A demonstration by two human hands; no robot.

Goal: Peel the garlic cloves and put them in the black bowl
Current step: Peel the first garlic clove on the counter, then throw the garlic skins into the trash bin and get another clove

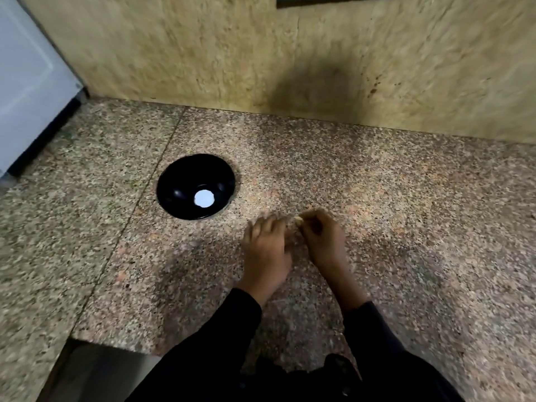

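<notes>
Working close together above the speckled granite counter (377,184), the left hand (265,250) and the right hand (324,242) are seen with their fingertips meeting on 1 small pale garlic clove (298,219). The clove is pinched from both sides, so each grip is narrow and closed on it: the left fingers are curled in from the left, the right thumb and forefinger from the right. The clove is blurred, and whether any skin remains on it cannot be told. Both forearms are covered by black sleeves (232,329) that reach to the wrists.

The black bowl (195,185) is set on the counter to the left of the hands and a little farther from the person, near but apart from them. A round white spot (204,198) is seen at the bottom of the bowl; whether it is a peeled clove or a reflection cannot be told.

Behind the counter, a yellowish stone wall (203,47) is shown, with a dark shadow cast on it above the hands. At the far left, part of a white panel (26,82) is visible. The near counter edge is seen at the lower left.
</notes>
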